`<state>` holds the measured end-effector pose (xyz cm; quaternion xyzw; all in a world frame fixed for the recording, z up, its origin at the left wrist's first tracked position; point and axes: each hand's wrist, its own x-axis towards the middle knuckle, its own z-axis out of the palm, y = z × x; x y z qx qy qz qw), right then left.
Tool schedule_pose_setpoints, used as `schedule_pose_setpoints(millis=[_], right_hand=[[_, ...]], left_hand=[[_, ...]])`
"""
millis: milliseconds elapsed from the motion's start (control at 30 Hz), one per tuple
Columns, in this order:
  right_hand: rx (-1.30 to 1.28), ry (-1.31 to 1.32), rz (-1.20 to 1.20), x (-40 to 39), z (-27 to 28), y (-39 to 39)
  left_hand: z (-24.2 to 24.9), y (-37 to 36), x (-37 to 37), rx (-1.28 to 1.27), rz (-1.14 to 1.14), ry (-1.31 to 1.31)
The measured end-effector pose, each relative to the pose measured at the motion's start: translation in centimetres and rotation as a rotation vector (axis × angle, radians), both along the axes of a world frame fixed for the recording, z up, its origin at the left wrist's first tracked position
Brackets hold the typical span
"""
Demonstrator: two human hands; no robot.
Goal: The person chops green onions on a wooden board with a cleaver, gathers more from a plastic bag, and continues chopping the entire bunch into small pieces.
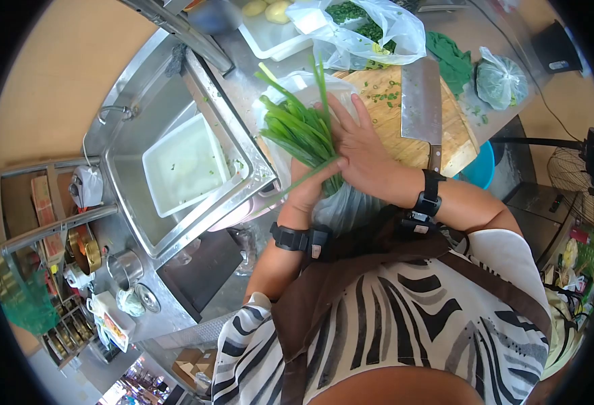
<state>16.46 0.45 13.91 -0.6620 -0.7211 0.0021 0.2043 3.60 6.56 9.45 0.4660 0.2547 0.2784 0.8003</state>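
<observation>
Left hand (305,193) grips the green stalks (303,131), thumb across; right hand (368,160) spreads its fingers alongside. Apparent step: bundle alignment. Next move requires steady support.

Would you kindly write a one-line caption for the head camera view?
Left hand gripping green onions, right hand against them, with a cleaver on the cutting board.

The left hand (306,191) is gripping with its thumb crossing toward the right hand (360,150). The right is spreading its fingers, its back facing upward. Both elbows are bending.
</observation>
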Motion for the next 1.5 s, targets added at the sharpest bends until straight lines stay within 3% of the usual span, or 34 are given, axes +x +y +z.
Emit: schedule_pose_setpoints(millis=[67,133,367,433,567,633,667,733,767,833,867,933,967,1033,1100,1167,1300,1367,1433,1500], right_hand=[[0.018,-0.011,0.021,0.0,0.3,0.2],[-0.157,-0.222,0.068,-0.3,1.1,0.2],[-0.033,-0.090,0.000,-0.2,0.7,0.4],[0.108,0.388,0.215,1.1,1.2,0.3],[0.258,0.642,0.043,2.6,0.6,0.2],[0.185,1.297,-0.098,2.0,-0.2,1.8],[0.191,1.296,-0.102,1.8,0.0,2.4],[-0.177,1.478,-0.029,1.5,0.8,3.3],[-0.173,1.479,-0.029,1.5,1.1,3.5],[-0.434,1.485,-0.053,1.4,1.4,3.7],[-0.431,1.487,-0.050,2.0,0.7,3.6],[-0.048,1.116,0.010,3.0,-0.2,3.2],[-0.045,1.116,0.012,3.3,-0.6,2.9],[-0.064,1.999,-0.267,2.7,1.3,2.5],[0.026,1.951,-0.342,2.7,0.5,3.0],[0.048,1.737,-0.555,3.1,-1.1,3.5],[-0.091,1.809,-0.625,4.7,0.0,2.3],[-0.051,2.143,-0.444,4.7,0.3,1.1],[-0.030,2.178,-0.384,3.9,1.2,0.2],[-0.066,2.366,-0.224,2.5,1.8,0.1]], left_hand=[[0.0,-0.2,0.4,-0.061,0.072,-0.053],[0.2,-0.3,0.6,-0.392,0.208,-0.142],[-0.9,0.9,-1.2,-0.350,0.241,-0.125],[-0.1,1.7,-1.6,-0.321,0.223,-0.328],[1.6,1.9,-2.2,-0.371,0.243,-0.510],[2.1,2.0,-2.0,-0.332,0.223,-0.497],[2.3,2.0,-1.8,-0.313,0.182,-0.475],[3.0,1.8,-1.6,-0.291,0.134,-0.452],[3.5,1.5,-1.6,-0.268,0.159,-0.355],[3.9,1.6,-1.6,-0.237,0.182,-0.256],[3.7,1.9,-1.5,-0.210,0.139,-0.294],[3.1,2.1,-1.9,-0.182,0.097,-0.329],[2.8,2.1,-2.1,-0.182,0.091,-0.329],[2.9,2.1,-2.4,-0.183,0.077,-0.327],[3.6,1.7,-2.8,-0.218,0.025,-0.373],[4.7,1.3,-3.2,-0.200,-0.018,-0.424],[6.9,1.3,-4.6,-0.057,-0.092,-0.479],[6.5,2.0,-5.2,-0.084,-0.095,-0.442],[5.6,2.1,-4.9,-0.103,-0.100,-0.409],[4.9,1.7,-4.0,-0.281,0.008,-0.198]])
